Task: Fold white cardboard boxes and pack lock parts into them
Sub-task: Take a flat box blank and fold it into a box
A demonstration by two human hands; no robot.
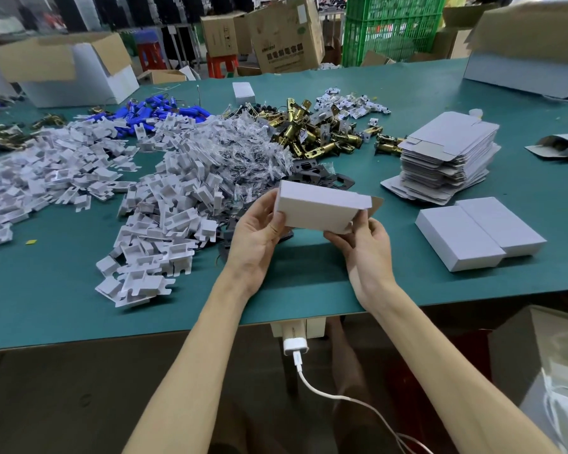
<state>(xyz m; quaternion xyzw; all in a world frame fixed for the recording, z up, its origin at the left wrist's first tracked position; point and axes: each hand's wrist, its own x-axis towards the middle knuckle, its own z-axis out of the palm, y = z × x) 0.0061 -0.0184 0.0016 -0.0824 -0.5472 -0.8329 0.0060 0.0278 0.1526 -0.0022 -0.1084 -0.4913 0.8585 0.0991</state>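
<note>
Head view, looking down at two bare forearms over a green surface (309,280). A white cardboard box (322,204) is held up off the surface between both hands. The left hand (259,231) curls around its left end in a closed grip. The right hand (364,244) pinches the lower right corner, just below an end flap (376,203) that stands open. The step appears to be folding. The next move likely calls for tucking that flap in, or first loading brass lock parts (312,132), which lie well beyond the grip.
</note>
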